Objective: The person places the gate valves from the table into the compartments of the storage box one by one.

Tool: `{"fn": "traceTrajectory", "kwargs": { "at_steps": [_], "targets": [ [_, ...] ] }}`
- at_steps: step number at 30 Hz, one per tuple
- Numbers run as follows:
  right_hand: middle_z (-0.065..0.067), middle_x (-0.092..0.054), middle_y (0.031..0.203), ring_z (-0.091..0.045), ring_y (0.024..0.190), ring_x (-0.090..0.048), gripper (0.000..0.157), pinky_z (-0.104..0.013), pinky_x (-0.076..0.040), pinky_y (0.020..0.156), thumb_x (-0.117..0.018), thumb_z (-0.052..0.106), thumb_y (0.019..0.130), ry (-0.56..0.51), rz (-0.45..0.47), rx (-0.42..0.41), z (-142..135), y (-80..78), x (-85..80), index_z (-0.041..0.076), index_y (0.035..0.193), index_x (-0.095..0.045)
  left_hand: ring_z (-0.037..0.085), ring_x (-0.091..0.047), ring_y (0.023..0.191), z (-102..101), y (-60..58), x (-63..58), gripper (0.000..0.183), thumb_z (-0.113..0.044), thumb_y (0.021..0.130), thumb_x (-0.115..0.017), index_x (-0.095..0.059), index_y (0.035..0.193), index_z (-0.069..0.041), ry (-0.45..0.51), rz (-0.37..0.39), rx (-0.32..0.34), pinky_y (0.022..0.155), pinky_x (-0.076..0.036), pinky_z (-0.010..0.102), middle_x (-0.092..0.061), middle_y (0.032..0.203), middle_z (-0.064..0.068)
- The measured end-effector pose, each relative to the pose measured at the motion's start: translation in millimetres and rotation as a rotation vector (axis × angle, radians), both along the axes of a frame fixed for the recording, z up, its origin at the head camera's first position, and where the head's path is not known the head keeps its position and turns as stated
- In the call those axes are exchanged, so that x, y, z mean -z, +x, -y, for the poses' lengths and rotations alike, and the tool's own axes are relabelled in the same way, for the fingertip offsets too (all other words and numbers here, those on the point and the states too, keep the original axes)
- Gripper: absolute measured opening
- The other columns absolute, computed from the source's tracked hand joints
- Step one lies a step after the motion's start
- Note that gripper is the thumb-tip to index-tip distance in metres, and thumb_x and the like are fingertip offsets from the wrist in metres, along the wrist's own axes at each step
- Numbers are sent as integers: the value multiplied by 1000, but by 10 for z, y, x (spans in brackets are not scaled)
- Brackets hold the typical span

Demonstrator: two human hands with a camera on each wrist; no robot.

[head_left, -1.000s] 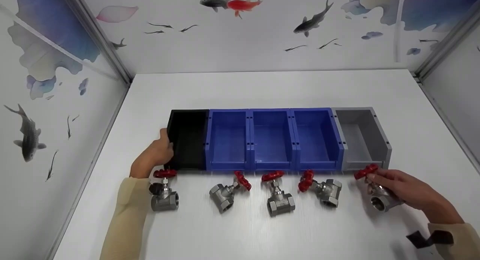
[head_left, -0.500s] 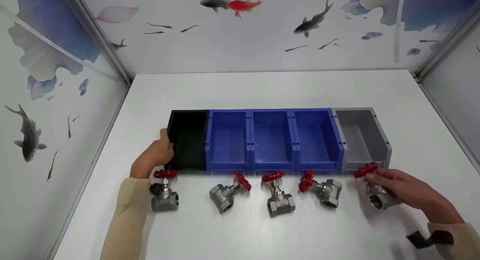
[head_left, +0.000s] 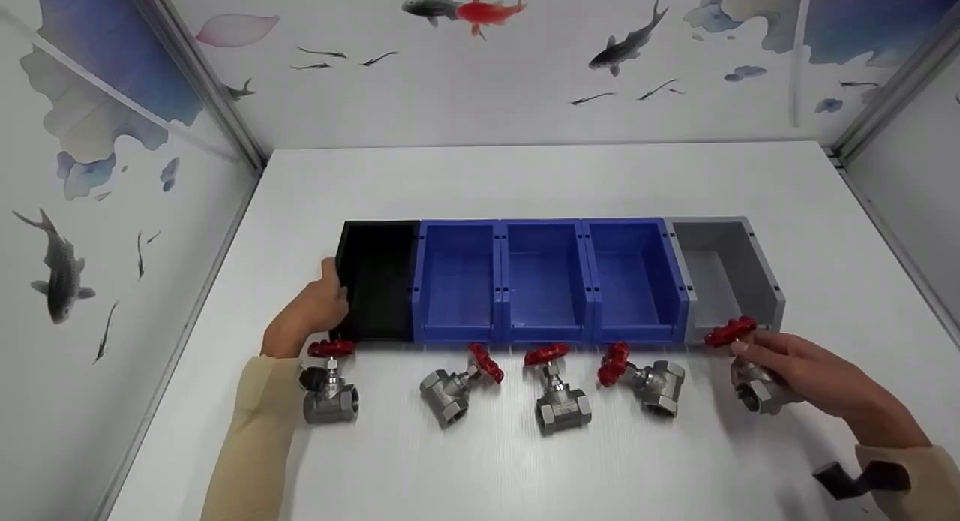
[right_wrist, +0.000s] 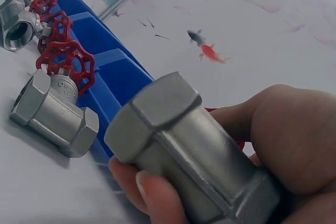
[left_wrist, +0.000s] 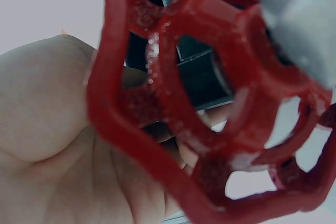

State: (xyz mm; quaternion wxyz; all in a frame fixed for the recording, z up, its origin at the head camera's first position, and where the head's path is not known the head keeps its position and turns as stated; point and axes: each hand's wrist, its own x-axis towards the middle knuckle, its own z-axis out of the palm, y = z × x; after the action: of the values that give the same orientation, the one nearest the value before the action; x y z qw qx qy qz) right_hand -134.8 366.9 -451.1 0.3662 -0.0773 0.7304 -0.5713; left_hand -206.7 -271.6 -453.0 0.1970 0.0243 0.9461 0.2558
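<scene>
My left hand (head_left: 311, 307) holds the left wall of the black bin (head_left: 379, 281), its fingers at the wall's edge; the handwheel of a valve (head_left: 331, 401) fills much of the left wrist view in front of the palm. My right hand (head_left: 814, 371) grips a steel valve (right_wrist: 178, 145) with a red handwheel (head_left: 731, 331), fingers and thumb around the body. That valve is at the front edge of the grey bin (head_left: 776, 311), the handwheel overlapping the bin's front lip in the head view.
Three blue bins (head_left: 457, 333) stand side by side between the black and grey ones. In front of them lie more red-wheeled valves: one left of centre (head_left: 446, 393), one in the middle (head_left: 562, 410) and one to the right (head_left: 660, 389). Printed walls enclose the white table (head_left: 480, 468).
The valve in my right hand has risen slightly and shifted toward the grey bin, its handwheel tilting. My left hand, the bins and the other valves have stayed put.
</scene>
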Motion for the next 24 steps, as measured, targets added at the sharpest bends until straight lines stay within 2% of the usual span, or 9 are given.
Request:
{"fn": "traceTrajectory", "kwargs": {
  "at_steps": [4,13,21,24],
  "targets": [
    [-3,-65,92,-17,75,-66,30,-40,-57,65,-36,29,110,43,-29,32,29,-2,-44,3,108,-50,23,-50,63,-3,-3,-8,54,-9,105,-28,0,147,10,-6,-1,-8,66,-43,38,-52,72,11],
    [-1,-60,91,-15,76,-59,34,-34,-55,67,-39,30,109,197,-136,107,40,-36,-99,-2,111,-52,28,-55,72,-2,12,1,52,-9,105,-30,-4,146,10,-5,-22,-12,74,-45,44,-60,85,23],
    [-1,-63,93,-14,76,-56,38,-34,-53,65,-44,32,107,225,-170,176,78,-103,-151,-4,112,-53,28,-54,71,-9,9,-1,52,-9,105,-29,-3,146,10,-9,-24,-16,73,-44,44,-59,86,22],
    [-1,-63,95,-13,78,-57,43,-33,-53,66,-45,33,107,235,-194,198,90,-124,-164,-8,118,-52,28,-54,72,-15,6,-12,54,-9,105,-29,-1,147,10,-11,-19,-15,73,-45,44,-58,87,22]
  ]
}}
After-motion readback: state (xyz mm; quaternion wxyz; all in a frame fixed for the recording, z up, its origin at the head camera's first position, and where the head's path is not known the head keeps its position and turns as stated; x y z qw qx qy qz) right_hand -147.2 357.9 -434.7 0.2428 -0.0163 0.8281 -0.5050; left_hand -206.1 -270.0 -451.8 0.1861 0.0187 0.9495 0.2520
